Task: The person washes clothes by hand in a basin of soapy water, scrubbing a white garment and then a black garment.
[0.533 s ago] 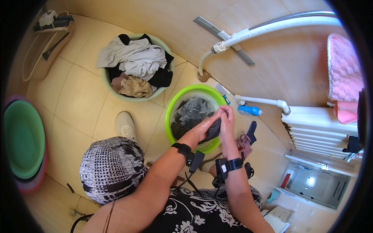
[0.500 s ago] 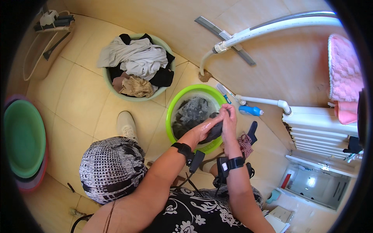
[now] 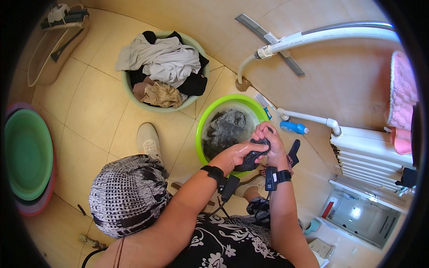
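Observation:
Both my hands grip a wet dark cloth (image 3: 247, 163) above the near right rim of a lime-green basin (image 3: 199, 134). My left hand (image 3: 240, 152) is closed round its left part, thumb on top and suds on the skin. My right hand (image 3: 271, 142) is curled into a fist on the other end. Whether the cloth is a sock or another small garment I cannot tell. Inside the basin, dark laundry (image 3: 225, 127) lies in foamy grey water. Right of my hands, a dark sock (image 3: 294, 149) rests on the floor, with a checked cloth partly hidden behind my wrist.
A pale green tub (image 3: 129, 96) heaped with clothes stands beyond the basin. Beside the wall lie a brush (image 3: 262, 105) and a blue bottle (image 3: 294, 127). Stacked basins (image 3: 27, 156) are at far left; a white radiator (image 3: 371, 147) and pipes line the right wall.
My hands have drawn the dark cloth toward me and slightly right, from over the water to the basin's near rim. My right fingers have curled tighter round it. The view has shifted a little.

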A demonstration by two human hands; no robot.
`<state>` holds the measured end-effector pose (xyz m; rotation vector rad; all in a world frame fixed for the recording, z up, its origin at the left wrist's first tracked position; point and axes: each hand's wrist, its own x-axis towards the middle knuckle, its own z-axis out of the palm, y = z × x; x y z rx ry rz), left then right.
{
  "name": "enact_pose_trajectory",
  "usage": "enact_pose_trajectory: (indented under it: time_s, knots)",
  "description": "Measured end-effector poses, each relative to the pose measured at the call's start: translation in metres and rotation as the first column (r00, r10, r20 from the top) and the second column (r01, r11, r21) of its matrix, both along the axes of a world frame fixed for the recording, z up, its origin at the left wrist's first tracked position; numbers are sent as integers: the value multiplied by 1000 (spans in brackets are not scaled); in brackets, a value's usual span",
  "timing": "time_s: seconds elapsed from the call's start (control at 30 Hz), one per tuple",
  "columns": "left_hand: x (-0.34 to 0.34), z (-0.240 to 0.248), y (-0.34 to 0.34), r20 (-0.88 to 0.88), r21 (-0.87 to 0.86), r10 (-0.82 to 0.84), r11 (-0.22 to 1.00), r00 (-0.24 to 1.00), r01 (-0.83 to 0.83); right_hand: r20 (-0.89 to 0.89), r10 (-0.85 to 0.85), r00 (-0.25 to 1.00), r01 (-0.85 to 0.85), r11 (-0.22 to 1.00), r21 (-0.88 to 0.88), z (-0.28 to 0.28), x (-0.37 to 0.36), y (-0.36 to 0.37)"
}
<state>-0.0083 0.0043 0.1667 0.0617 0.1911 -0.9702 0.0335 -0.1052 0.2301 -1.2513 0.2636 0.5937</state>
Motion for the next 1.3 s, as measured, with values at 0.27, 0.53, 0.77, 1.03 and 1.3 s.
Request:
enact_pose_trajectory:
  time_s: [0.27, 0.53, 0.77, 1.03, 1.3]
  knots:
    - [3, -7, -15, 165, 230, -57, 973, 985, 17, -245, 16, 969, -87, 956, -281, -10, 23, 6]
    - [-7, -25, -38, 152, 748, -215, 663, 965, 30, -185, 108, 977, -206, 702, -681, -49, 17, 10]
    - [-14, -27, -34, 192, 921, -460, 390, 867, 3, -16, 460, 888, -54, 69, -996, -74, 4, 6]
    - [-19, -2, -24, 262, 962, -567, 215, 781, -166, 160, 388, 907, 132, 99, -986, -61, -17, -4]
    - [9, 12, 11, 405, 382, 40, 900, 913, -209, -28, -362, 932, 352, 920, -170, -1, -73, -52]
